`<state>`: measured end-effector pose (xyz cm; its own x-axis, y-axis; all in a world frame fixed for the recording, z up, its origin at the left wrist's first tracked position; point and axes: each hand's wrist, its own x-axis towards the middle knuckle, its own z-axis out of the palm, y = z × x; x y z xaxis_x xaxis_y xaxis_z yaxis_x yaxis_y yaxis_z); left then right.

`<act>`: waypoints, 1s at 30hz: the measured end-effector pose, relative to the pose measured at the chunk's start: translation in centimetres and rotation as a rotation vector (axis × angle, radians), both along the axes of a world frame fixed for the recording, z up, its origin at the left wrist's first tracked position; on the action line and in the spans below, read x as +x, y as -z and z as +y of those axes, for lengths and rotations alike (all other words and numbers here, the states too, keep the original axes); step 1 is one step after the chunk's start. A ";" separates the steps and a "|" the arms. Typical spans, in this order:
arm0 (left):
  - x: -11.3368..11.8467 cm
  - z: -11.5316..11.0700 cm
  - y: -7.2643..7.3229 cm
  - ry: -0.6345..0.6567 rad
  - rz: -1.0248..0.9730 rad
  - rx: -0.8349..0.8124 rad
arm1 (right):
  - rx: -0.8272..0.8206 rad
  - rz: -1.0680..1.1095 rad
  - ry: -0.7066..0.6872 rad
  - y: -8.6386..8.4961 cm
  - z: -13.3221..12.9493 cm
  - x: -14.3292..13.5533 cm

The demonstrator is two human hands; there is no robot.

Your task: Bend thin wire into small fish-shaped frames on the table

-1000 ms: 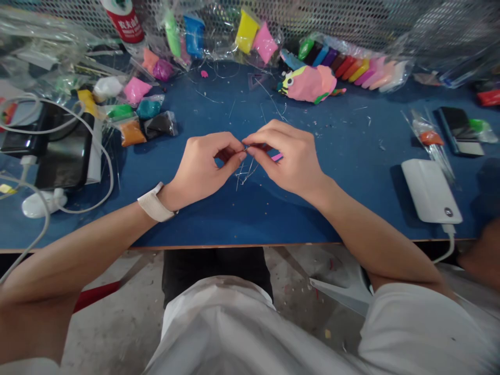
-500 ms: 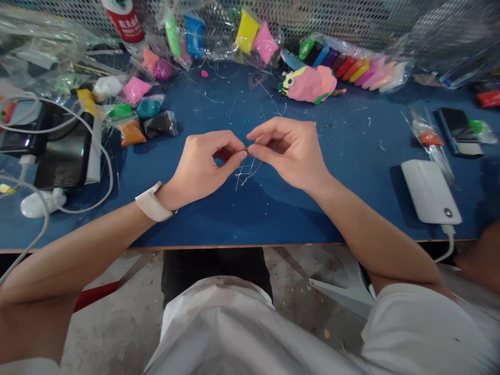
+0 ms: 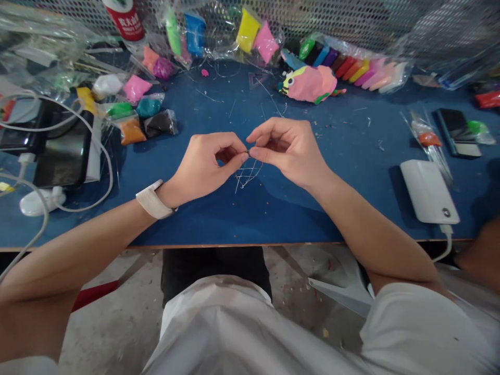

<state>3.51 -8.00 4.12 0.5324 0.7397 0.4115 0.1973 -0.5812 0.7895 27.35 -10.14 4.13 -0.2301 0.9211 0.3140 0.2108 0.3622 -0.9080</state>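
Note:
Over the middle of the blue table, a small frame of thin bent wire point(image 3: 246, 177) hangs below my fingertips. My left hand point(image 3: 213, 161) pinches its upper end between thumb and forefinger, and a pale band circles that wrist. From the other side, my right hand point(image 3: 287, 151) meets it, thumb and fingers closed at the same spot on the wire. Where the tips come together, a tiny dark bit shows, too small to make out. Beyond the hands lies a pink clay figure point(image 3: 308, 84) with a yellow face and green parts.
Bagged clay in many colours point(image 3: 160, 122) lines the left and back. A red paper cup point(image 3: 127, 21) stands back left. Phones and cables point(image 3: 62, 151) crowd the left. At right are a white power bank point(image 3: 429, 192) and a phone point(image 3: 455, 130). A person's arm shows far right.
Both hands hold nearly the same pose, still pinching at the wire's top. The fingertips and wire have shifted very slightly.

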 end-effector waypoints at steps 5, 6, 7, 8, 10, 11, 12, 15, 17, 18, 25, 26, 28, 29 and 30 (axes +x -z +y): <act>0.0 0.4 0.0 0.012 -0.034 -0.037 | 0.031 0.015 -0.060 0.0 0.1 0.3; 0.0 0.4 0.0 0.021 -0.047 -0.047 | 0.040 0.014 -0.069 0.0 0.0 0.4; 0.0 0.5 0.0 0.030 -0.058 -0.054 | 0.053 0.010 -0.078 0.0 0.0 0.5; -0.1 0.5 -0.1 0.039 -0.070 -0.059 | 0.075 0.005 -0.088 0.0 0.0 0.6; -0.2 0.6 -0.1 0.058 -0.092 -0.063 | 0.137 -0.013 -0.112 0.1 0.0 0.8; -0.3 0.6 -0.1 0.071 -0.102 -0.064 | 0.180 -0.023 -0.125 0.1 0.1 1.0; -0.4 0.7 -0.1 0.086 -0.109 -0.064 | 0.233 -0.037 -0.137 0.1 0.1 1.2; -0.4 0.7 -0.1 0.127 -0.123 -0.068 | 0.402 -0.113 -0.169 0.0 0.3 1.8; -0.4 0.7 -0.1 0.145 -0.126 -0.077 | 0.470 -0.170 -0.180 -0.1 0.4 2.1; -0.3 0.6 0.0 0.149 -0.124 -0.083 | 0.493 -0.196 -0.180 -0.1 0.5 2.2; -0.3 0.7 0.1 0.150 -0.089 -0.100 | 0.605 -0.444 -0.025 0.8 0.7 2.2; -0.3 0.7 0.2 0.149 -0.090 -0.098 | 0.599 -0.454 -0.002 1.0 0.6 2.0; -0.3 0.7 0.2 0.136 -0.095 -0.090 | 0.576 -0.443 0.026 1.0 0.3 1.6; -0.3 0.6 0.2 0.126 -0.097 -0.084 | 0.554 -0.427 0.034 0.9 0.1 1.3; -0.2 0.5 0.2 0.117 -0.098 -0.076 | 0.523 -0.405 0.043 0.7 -0.2 1.0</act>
